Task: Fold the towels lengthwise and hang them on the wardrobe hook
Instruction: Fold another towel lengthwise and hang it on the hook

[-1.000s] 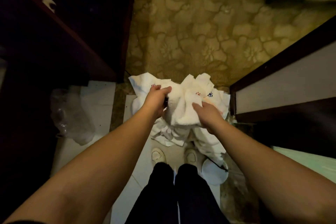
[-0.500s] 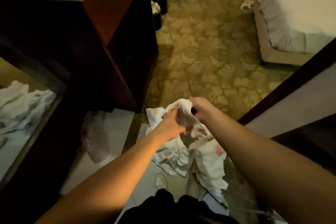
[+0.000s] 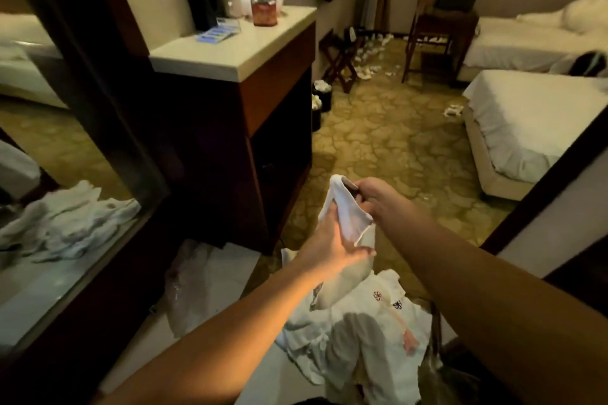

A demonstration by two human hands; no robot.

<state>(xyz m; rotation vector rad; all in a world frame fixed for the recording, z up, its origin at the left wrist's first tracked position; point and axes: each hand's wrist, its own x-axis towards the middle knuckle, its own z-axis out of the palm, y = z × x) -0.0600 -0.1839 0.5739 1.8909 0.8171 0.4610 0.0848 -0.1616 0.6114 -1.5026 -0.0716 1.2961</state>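
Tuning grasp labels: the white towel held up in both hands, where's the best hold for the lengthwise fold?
The top hem corners, from above. The right hand already pinches the white towel at its top edge; the left hand grips partway down one side. The rest hangs limp toward the towel pile, so sliding the left hand up to the opposite corner would probably let it drape flat.

a white towel (image 3: 345, 223) is held up in the air between the two hands, bunched and creased, its top edge looped over at the upper end. the right hand (image 3: 375, 199) pinches that upper end, the left hand (image 3: 332, 248) grips the cloth lower down, and the tail of it hangs down below the left hand. under it a heap of more white towels (image 3: 355, 339) lies crumpled on the floor, some with small red and dark embroidered marks, one with a pale pink stripe
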